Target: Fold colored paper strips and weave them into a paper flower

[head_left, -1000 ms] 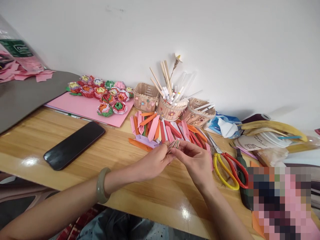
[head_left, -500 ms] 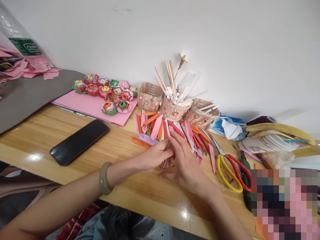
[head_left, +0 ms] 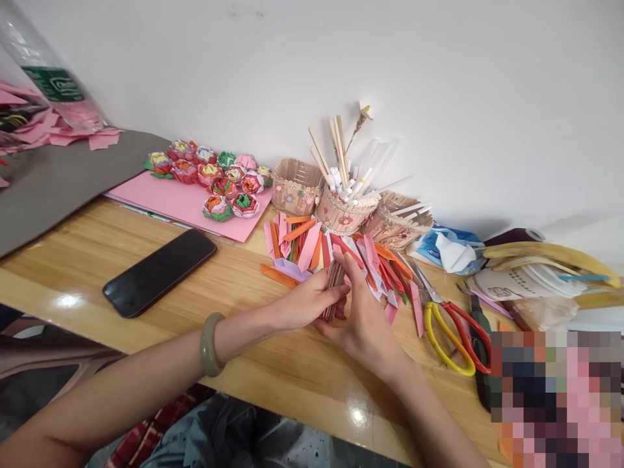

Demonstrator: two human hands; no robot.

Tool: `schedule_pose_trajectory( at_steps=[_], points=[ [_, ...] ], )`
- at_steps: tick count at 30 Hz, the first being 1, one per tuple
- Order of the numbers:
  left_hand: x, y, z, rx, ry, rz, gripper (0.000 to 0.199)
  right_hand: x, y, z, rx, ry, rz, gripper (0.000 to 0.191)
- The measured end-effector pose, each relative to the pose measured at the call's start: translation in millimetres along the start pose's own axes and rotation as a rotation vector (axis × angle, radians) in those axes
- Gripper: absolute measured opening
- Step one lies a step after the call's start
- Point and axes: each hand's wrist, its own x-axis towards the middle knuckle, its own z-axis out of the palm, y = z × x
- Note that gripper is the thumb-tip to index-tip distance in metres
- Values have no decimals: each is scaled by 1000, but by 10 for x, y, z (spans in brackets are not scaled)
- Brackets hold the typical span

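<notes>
A thick stack of folded paper pieces [head_left: 334,283], edges outward, is held upright over the table. My left hand [head_left: 314,300] is closed on it, the thumb pressed across its near face. My right hand [head_left: 363,318] curves round the same stack, its fingers at the top and its thumb at the lower end. Part of the stack is hidden behind my fingers. Just beyond the hands lies a loose heap of folded paper strips [head_left: 308,246] in pink, orange, red, white and lilac.
Three decorated baskets [head_left: 341,214] stand along the wall; the middle one holds sticks. Paper flowers [head_left: 209,174] sit on pink paper [head_left: 180,207]. A phone [head_left: 160,273] lies left, scissors [head_left: 451,331] right, beside a tissue pack [head_left: 446,247] and banana peel [head_left: 546,253].
My right hand's fingers have drawn back from over the stack, so more of its edges show. The left hand keeps its hold. The whole view has shifted slightly.
</notes>
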Motion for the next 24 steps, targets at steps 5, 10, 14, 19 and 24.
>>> schedule_pose_trajectory(
  at_steps=[5, 10, 14, 19, 24],
  points=[
    [2, -6, -8, 54, -20, -22, 29, 13, 11, 19, -5, 18, 5, 94],
    [12, -44, -9, 13, -15, -39, 31, -3, 28, 35, 53, 5, 28, 95],
    [-5, -19, -7, -2, -14, -95, 24, -18, 41, -8, 312, -4, 109, 100],
    [-21, 15, -28, 124, -129, -68, 29, 44, 131, -116, 691, 167, 454, 47],
    [-29, -4, -34, 140, -240, -89, 30, 96, 173, -163, 713, 243, 582, 30]
  ],
)
